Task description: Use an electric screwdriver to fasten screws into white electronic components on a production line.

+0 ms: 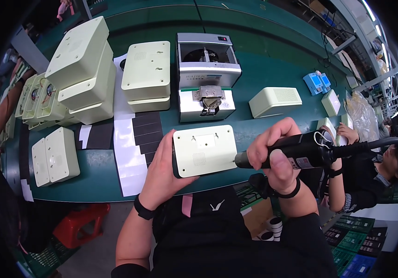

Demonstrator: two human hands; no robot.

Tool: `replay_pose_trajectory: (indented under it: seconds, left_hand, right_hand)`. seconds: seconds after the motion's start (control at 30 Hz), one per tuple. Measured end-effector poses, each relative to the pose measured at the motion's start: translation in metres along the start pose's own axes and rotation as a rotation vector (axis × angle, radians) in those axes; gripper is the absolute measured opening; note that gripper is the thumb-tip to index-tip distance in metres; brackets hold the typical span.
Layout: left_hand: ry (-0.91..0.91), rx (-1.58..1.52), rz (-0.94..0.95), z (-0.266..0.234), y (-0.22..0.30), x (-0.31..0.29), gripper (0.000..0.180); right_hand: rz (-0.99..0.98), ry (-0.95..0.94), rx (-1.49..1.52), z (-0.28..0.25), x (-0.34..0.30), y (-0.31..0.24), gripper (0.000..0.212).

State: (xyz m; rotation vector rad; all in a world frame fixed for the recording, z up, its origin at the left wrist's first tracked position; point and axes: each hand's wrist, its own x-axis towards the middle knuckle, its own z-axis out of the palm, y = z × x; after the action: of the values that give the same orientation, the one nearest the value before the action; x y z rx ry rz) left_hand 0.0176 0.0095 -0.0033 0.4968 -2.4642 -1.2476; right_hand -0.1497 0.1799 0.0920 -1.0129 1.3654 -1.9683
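A pale green plastic housing lies back side up at the table's front edge, with corner screw holes, a speaker grille and two keyhole slots. My left hand grips its left side, thumb along the near edge and fingers along the far part. In my right hand is a black electric screwdriver, held level with its cable running off right. Its bit meets the housing's lower right corner, where a screw hole would be hidden by the tip. Just beyond the housing stands a grey and white screw feeder.
Stacked housings stand at left and centre left, beside black foam strips on white backing. Another housing sits beyond my right hand. Blue boxes and a plastic bag lie right, near a co-worker's hand. A red stool stands below.
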Motion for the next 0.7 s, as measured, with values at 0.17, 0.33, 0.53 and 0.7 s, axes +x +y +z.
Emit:
replay_pose_trajectory:
  seconds: [0.17, 0.33, 0.53, 0.7]
  left_hand:
    - [-0.009, 0.002, 0.005, 0.0, 0.0, 0.0, 0.11]
    - [-0.018, 0.02, -0.019, 0.001, 0.003, -0.003, 0.111]
    - [-0.023, 0.012, -0.011, 0.001, 0.006, -0.002, 0.112]
    - [-0.022, 0.02, -0.009, 0.001, 0.004, -0.002, 0.112]
  right_hand:
    - [-0.017, 0.017, -0.098, -0.004, 0.008, 0.003, 0.041]
    - [-0.056, -0.075, -0.092, -0.007, 0.007, 0.005, 0.037]
    - [-0.048, -0.084, -0.124, -0.012, 0.006, 0.006, 0.03]
    - [-0.056, -0.075, -0.105, -0.009, 0.006, 0.006, 0.028]
